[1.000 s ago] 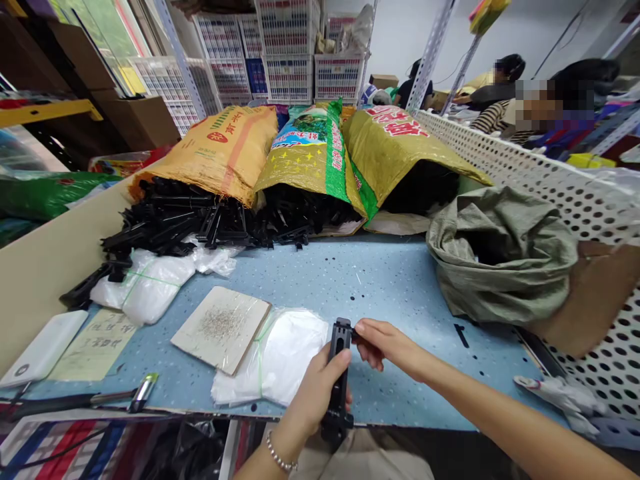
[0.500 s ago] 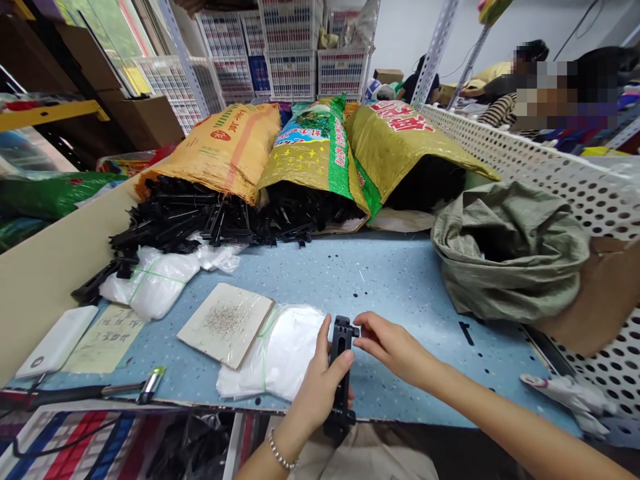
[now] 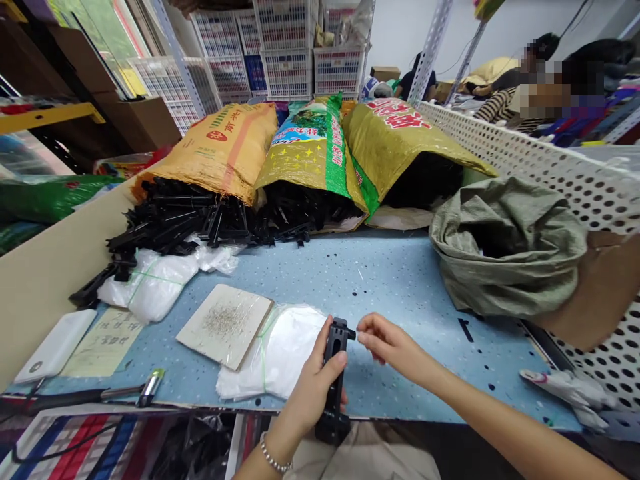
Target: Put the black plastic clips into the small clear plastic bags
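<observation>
My left hand is wrapped round a long black plastic bracket, thumb lying along its front. The bracket stands nearly upright at the table's front edge, a small black knob sticking out on the right near its top. Just beside that knob is my right hand, its fingers loosely curled and the fingertips a little off the knob. Next to my left hand lies a stack of white plastic bags tied with green string. A square board with brown specks rests partly on the stack.
Three sacks, orange, green-and-yellow and olive, lie at the back; black parts spill out. A grey-green sack stands at right. A hammer, white power bank and glove lie near the front.
My right fingers have come slightly away from the knob they were touching. The bracket has shifted a little left and down with my left hand.
</observation>
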`<control>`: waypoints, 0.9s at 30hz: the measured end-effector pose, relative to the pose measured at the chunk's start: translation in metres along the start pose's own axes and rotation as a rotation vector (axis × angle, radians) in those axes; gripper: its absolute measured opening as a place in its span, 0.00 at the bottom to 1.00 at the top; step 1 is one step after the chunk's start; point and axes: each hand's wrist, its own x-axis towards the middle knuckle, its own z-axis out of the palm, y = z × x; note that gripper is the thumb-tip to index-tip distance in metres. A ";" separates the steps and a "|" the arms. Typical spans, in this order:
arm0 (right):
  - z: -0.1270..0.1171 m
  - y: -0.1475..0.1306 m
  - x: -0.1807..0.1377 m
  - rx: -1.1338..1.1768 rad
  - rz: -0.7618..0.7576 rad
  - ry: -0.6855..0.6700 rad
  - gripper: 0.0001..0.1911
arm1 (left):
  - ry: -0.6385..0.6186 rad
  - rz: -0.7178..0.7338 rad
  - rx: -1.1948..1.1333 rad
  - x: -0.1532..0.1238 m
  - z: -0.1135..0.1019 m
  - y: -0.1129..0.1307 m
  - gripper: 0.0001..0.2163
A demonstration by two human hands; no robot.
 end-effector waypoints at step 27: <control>0.014 0.005 0.007 0.155 0.109 -0.093 0.25 | -0.011 -0.013 0.036 -0.002 0.006 0.001 0.40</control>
